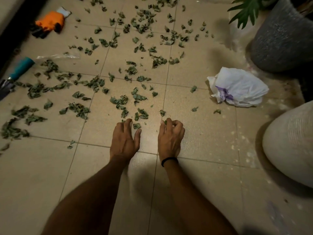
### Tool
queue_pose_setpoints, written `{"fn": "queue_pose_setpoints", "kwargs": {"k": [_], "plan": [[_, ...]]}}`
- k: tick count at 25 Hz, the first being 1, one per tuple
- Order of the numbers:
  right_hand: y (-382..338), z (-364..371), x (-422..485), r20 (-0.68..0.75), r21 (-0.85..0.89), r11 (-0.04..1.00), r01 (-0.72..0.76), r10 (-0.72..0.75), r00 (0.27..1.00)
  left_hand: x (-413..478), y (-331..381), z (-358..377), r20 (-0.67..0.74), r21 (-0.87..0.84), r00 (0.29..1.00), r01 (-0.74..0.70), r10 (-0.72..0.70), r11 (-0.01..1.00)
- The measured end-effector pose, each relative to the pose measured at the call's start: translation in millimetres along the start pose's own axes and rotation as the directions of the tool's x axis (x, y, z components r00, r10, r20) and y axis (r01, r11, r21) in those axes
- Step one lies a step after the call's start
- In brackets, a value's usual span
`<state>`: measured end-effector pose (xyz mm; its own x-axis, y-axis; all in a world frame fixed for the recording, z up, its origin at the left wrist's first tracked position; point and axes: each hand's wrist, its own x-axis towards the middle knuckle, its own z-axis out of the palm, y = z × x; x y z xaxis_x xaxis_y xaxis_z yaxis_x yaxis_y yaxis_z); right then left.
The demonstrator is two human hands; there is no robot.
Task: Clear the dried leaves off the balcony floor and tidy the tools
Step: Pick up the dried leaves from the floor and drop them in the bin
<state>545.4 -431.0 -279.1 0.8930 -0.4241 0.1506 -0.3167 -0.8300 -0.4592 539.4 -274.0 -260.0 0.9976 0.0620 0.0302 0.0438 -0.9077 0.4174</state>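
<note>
Left hand (124, 139) curled, grip unclear, right hand (170, 138) pinching leaf (165, 122), bare floor (205, 143) nearer

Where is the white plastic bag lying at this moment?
In the head view, the white plastic bag lies on the tiled floor at the right side, between the grey pot and the right hand, closer to the pot.

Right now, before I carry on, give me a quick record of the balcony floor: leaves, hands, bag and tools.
leaves: scattered over most tiles ahead and to the left
left hand: fingers curved down to the floor, nothing visibly held
right hand: pinching a leaf
bag: white, crumpled, lying to the right
trowel: teal handle, far left edge
glove: orange, top left
grey pot: top right
</note>
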Motion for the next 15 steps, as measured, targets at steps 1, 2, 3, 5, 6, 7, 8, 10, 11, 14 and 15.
{"fn": "queue_pose_setpoints", "kwargs": {"k": [1,2,3,5,6,7,8,10,11,14,15], "plan": [[1.6,2.6,0.5,0.001,0.011,1.000,-0.004,0.004,1.000,1.9,0.8,0.8,0.007,0.023,1.000,-0.024,0.024,0.999],[1.9,3.3,0.0,0.024,0.003,1.000,-0.015,0.015,1.000,4.2,0.8,0.5,0.023,0.047,0.998,-0.056,0.055,0.997],[-0.2,2.6,-1.2,0.030,-0.022,0.999,-0.029,0.030,0.999,7.5,1.2,-1.2,0.046,0.069,0.995,-0.088,0.085,0.994],[-0.1,-0.9,1.0,0.015,-0.006,0.998,-0.068,0.068,0.998,14.2,2.5,-2.0,0.067,0.086,0.990,-0.131,0.125,0.988],[0.8,-3.2,1.4,-0.016,0.072,0.991,-0.110,0.112,0.994,16.1,2.6,-0.6,0.075,0.077,0.987,-0.148,0.142,0.986],[1.5,-6.3,-0.4,-0.062,0.130,0.982,-0.140,0.149,0.987,17.3,1.7,0.5,0.076,0.059,0.984,-0.167,0.162,0.984],[1.5,-9.0,-1.1,-0.113,0.159,0.977,-0.141,0.160,0.981,18.2,-0.7,2.4,0.066,0.046,0.982,-0.182,0.178,0.982],[7.2,-12.1,2.4,-0.147,0.266,0.950,-0.165,0.209,0.967,18.4,-5.6,10.3,0.058,0.031,0.975,-0.218,0.216,0.976],[12.7,-12.1,3.7,-0.152,0.305,0.935,-0.180,0.235,0.960,18.8,-6.2,13.3,0.047,0.024,0.977,-0.211,0.210,0.977],[34.1,-25.9,12.1,-0.165,0.419,0.866,-0.273,0.368,0.915,13.2,-4.3,9.8,0.040,0.000,0.991,-0.126,0.126,0.992],[46.7,-32.7,20.9,-0.170,0.456,0.833,-0.314,0.428,0.888,7.9,1.1,8.8,0.064,-0.010,0.992,-0.107,0.107,0.994]]}}
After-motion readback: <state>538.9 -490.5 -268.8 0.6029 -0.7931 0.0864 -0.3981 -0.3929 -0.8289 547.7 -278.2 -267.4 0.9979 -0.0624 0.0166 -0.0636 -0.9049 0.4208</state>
